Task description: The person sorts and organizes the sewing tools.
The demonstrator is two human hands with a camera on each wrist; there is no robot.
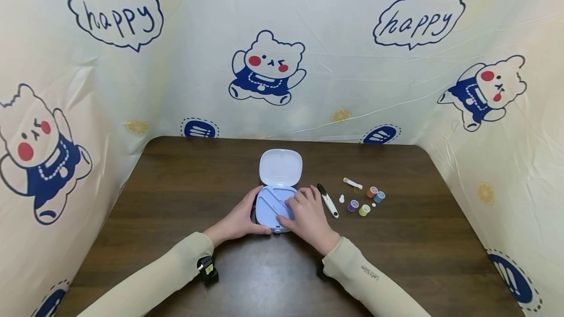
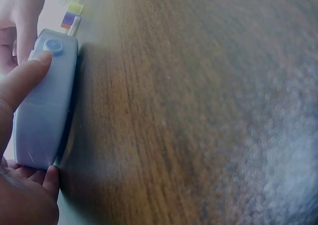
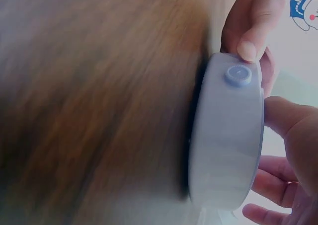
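Lying open near the middle of the tabletop [image 1: 198,175], a pale blue hinged case [image 1: 269,209] has its lid [image 1: 280,168] tipped back toward the far edge. The left hand [image 1: 239,215] grips the case's left side, thumb at the front beside the round button [image 3: 238,75]. Over the right half, the right hand [image 1: 310,216] touches the compartmented inner tray [image 1: 274,200]; whether it pinches anything cannot be told. Just beside it, toward the right edge, lies a slim black-and-white tool [image 1: 328,201]. Farther right are a small tube [image 1: 352,183] and orange [image 1: 372,192], blue [image 1: 379,197], purple [image 1: 353,205] and yellow [image 1: 364,210] spools. Beyond the far edge hangs a bear-printed cloth [image 1: 335,72].
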